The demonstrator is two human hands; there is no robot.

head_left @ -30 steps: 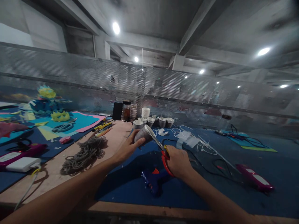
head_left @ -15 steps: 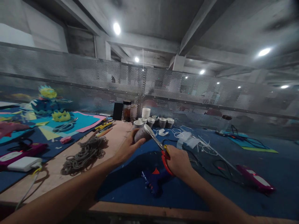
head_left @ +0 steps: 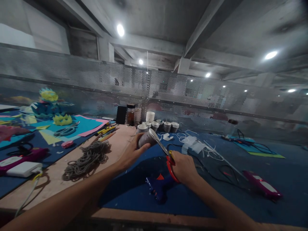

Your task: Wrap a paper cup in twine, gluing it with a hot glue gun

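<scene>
A grey-wrapped paper cup (head_left: 145,139) lies tilted in my left hand (head_left: 133,150), its white opening facing right. My right hand (head_left: 184,165) is closed round the red and yellow handles of a pair of scissors (head_left: 171,165). The scissor blades reach up and left to the cup's rim; whether they touch inside it is hard to tell. Below the scissors a dark blue glue gun (head_left: 158,187) lies on the blue mat (head_left: 134,199). Several similar grey cups (head_left: 167,127) stand behind the held cup, near a stack of white cups (head_left: 150,116).
A grey cord bundle (head_left: 88,158) and pencils (head_left: 107,133) lie on the left. Beyond them are coloured paper (head_left: 89,123), blue-grey scissors (head_left: 66,131) and a yellow crown shape (head_left: 62,120). White scraps (head_left: 196,144), cables and a magenta power strip (head_left: 262,185) are on the right.
</scene>
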